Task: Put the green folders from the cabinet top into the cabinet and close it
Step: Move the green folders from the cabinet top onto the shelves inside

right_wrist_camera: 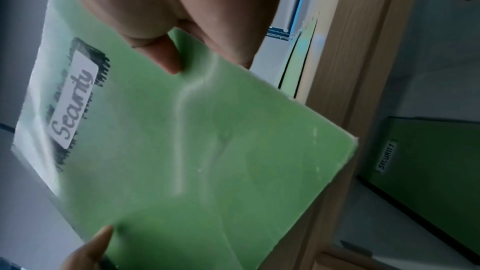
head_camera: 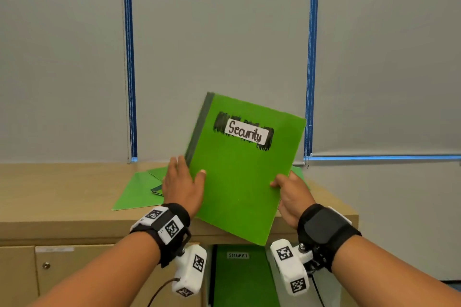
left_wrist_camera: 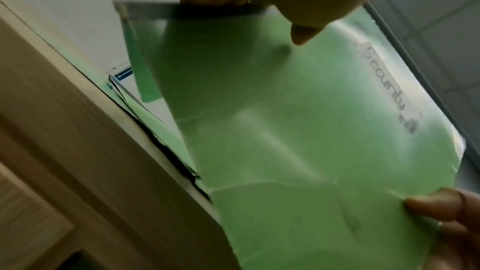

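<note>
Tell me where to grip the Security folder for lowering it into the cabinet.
Grip the folder by its two long side edges, one hand from each side, as the left hand and right hand do now. It is broad, thin and tilted, so opposite edges steady it.

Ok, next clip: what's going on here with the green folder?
A person holds a green folder labelled "Security" up in front of the wall, the left hand gripping its spine edge and the right hand its opposite edge. More green folders lie on the cabinet top behind it. Below, an open cabinet compartment already shows a green folder tagged SECURITY.
</note>
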Available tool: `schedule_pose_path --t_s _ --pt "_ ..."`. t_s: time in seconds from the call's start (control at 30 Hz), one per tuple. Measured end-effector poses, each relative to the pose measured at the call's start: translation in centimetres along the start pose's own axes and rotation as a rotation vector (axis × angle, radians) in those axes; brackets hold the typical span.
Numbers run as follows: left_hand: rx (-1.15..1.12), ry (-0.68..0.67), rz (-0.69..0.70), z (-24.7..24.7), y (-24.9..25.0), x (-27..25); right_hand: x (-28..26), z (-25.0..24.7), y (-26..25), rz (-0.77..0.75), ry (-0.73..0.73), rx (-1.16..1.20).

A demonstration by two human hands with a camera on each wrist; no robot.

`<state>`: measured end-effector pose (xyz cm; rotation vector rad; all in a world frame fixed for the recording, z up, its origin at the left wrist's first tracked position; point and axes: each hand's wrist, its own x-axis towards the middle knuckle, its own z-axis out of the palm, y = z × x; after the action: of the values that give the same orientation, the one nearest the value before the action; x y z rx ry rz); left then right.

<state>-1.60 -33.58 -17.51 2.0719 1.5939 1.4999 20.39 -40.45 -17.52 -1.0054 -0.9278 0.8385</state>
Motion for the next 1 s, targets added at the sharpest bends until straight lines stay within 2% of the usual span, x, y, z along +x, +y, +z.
schedule_pose_path --t_s 0.1,0.2,0.3,0.4,0.47,0.57,0.7,0.77,0.87,1.0 --pt "-0.158 0.084 -0.026 -0.8 0.6 0.2 -0.1 -0.1 -0.7 -0.036 0.003 0.001" --pt "-0.33 0.113 -0.037 -0.7 1.3 0.0 -0.3 -0.2 -1.3 -0.087 0.013 -0.012" --pt "-0.384 0.123 -0.064 -0.8 1.9 -0.9 -0.3 -0.7 -1.7 -0.131 0.068 -0.085" --pt "-0.429 0.123 -0.009 -1.0 2.7 -2.0 -0.2 -0.9 -1.7 -0.13 0.147 -0.218" --pt "-0.466 0.124 0.031 -1.0 3.2 -2.7 -0.3 -1.0 -1.9 -0.181 0.183 -0.293" --pt "-0.554 0.13 0.038 -0.8 3.5 -3.6 -0.2 -2.0 -1.4 -0.225 0.137 -0.273" --pt "-0.582 0.087 -0.101 1.0 1.4 -6.3 -1.9 -4.0 0.1 -0.167 0.058 -0.35" --pt "-0.569 -0.001 -0.207 3.2 -0.5 -9.1 -3.1 -5.2 2.1 -0.109 0.03 -0.389" --pt "-0.502 -0.157 -0.409 7.0 -3.5 -13.7 -4.3 -7.5 7.4 0.011 0.02 -0.473" --pt "-0.437 -0.224 -0.515 11.6 -7.1 -17.0 -4.6 -10.3 15.4 0.178 0.06 -0.459"
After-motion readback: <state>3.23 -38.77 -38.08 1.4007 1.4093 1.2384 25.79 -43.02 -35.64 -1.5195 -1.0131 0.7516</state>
